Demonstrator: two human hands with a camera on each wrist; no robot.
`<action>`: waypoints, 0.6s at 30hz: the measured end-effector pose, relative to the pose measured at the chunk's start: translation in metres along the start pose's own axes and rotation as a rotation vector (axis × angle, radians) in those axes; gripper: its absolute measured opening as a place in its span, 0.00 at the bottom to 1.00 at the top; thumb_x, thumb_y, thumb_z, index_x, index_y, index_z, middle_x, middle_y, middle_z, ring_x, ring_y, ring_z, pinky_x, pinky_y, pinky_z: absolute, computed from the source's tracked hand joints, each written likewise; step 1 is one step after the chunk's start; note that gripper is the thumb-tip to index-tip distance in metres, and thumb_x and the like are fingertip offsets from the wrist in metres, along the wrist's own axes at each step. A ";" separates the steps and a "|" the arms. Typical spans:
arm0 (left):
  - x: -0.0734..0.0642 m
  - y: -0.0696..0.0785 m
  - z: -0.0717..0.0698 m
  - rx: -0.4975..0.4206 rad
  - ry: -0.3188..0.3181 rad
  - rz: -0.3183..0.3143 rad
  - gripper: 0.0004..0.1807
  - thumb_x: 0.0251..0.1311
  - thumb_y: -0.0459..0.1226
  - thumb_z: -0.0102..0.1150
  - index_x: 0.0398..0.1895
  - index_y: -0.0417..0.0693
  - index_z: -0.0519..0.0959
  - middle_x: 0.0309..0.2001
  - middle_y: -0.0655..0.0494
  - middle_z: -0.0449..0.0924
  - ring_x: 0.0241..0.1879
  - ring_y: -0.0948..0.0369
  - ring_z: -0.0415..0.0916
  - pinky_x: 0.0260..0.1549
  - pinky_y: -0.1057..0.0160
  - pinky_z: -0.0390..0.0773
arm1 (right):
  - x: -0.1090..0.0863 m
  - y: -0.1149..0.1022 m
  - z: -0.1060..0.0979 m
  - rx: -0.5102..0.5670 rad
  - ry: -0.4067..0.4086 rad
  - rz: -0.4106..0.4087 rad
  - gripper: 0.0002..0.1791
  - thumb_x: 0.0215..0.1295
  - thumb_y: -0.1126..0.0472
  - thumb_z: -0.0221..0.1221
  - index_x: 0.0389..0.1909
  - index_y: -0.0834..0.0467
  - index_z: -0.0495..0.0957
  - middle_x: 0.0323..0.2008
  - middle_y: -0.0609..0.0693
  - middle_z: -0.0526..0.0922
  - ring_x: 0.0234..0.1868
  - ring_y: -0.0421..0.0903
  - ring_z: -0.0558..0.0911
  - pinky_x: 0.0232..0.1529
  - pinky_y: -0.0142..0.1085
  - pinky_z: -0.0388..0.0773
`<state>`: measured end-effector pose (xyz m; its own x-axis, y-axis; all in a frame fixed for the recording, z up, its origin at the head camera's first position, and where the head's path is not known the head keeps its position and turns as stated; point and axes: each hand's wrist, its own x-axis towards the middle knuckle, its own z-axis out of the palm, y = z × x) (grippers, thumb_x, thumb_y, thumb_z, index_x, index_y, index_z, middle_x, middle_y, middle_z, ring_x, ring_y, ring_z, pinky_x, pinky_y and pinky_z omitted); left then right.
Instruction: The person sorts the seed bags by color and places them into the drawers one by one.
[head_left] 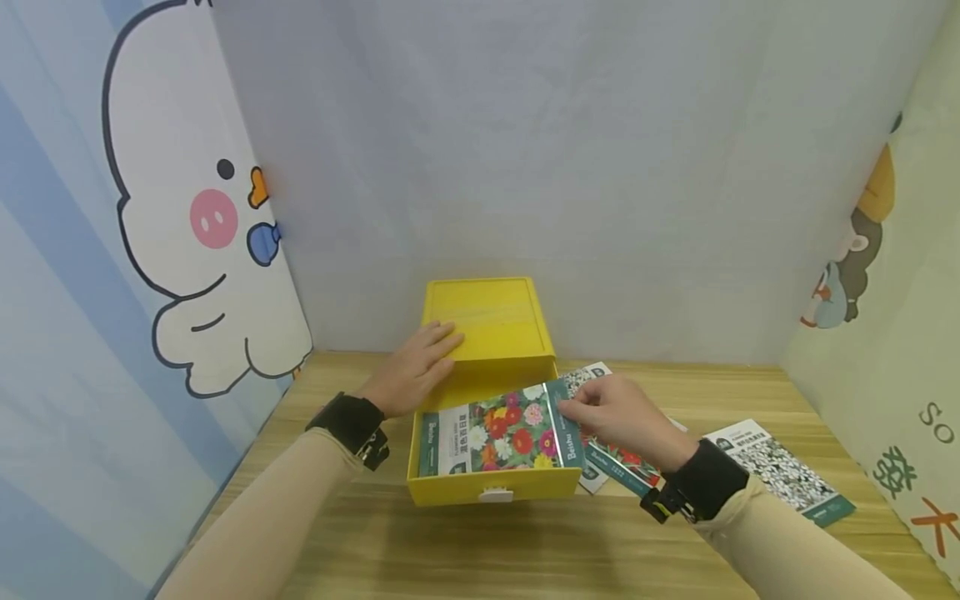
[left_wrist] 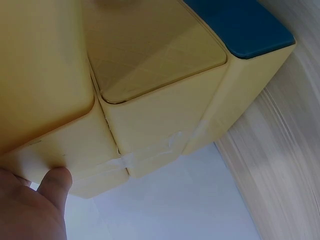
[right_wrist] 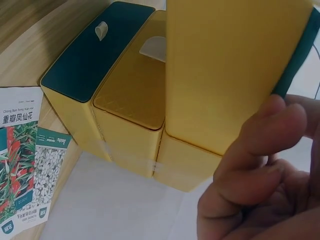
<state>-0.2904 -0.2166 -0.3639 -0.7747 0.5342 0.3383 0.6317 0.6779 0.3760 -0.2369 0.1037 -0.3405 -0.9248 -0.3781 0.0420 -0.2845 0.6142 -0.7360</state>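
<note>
A yellow drawer cabinet (head_left: 483,310) stands on the table, its top drawer (head_left: 540,486) pulled out. My left hand (head_left: 411,368) rests on the cabinet's top left edge with fingers extended; in the left wrist view its thumb (left_wrist: 56,185) shows near the cabinet's side. My right hand (head_left: 622,414) pinches the right end of a seed packet (head_left: 517,429) printed with colourful flowers. That packet lies across the open drawer, and its dark green edge (right_wrist: 298,57) shows beyond the drawer in the right wrist view. The drawer's contents beneath the packet are hidden.
Right of the drawer lie overlapping seed packets, one with red flowers (right_wrist: 19,170) and one with white flowers (right_wrist: 48,160). Another white-flower packet (head_left: 783,471) lies farther right. Below the pulled drawer are a yellow drawer front (right_wrist: 132,95) and a teal one (right_wrist: 95,57).
</note>
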 end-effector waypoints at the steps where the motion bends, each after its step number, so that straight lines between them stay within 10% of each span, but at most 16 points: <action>1: 0.000 0.000 0.000 0.003 0.000 0.000 0.26 0.76 0.41 0.39 0.72 0.41 0.60 0.74 0.42 0.51 0.74 0.45 0.41 0.70 0.44 0.44 | 0.000 -0.001 0.000 -0.015 0.002 -0.006 0.17 0.66 0.53 0.59 0.20 0.57 0.78 0.16 0.49 0.74 0.18 0.43 0.70 0.18 0.32 0.68; 18: 0.000 0.001 0.000 0.013 0.002 -0.007 0.26 0.76 0.42 0.38 0.72 0.42 0.60 0.73 0.42 0.52 0.74 0.45 0.41 0.70 0.45 0.44 | 0.002 -0.006 0.005 -0.092 0.003 -0.057 0.18 0.65 0.55 0.60 0.17 0.57 0.74 0.15 0.45 0.68 0.15 0.42 0.62 0.20 0.34 0.62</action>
<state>-0.2904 -0.2158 -0.3636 -0.7791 0.5285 0.3371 0.6257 0.6883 0.3670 -0.2355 0.0959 -0.3400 -0.9070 -0.4125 0.0845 -0.3590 0.6527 -0.6671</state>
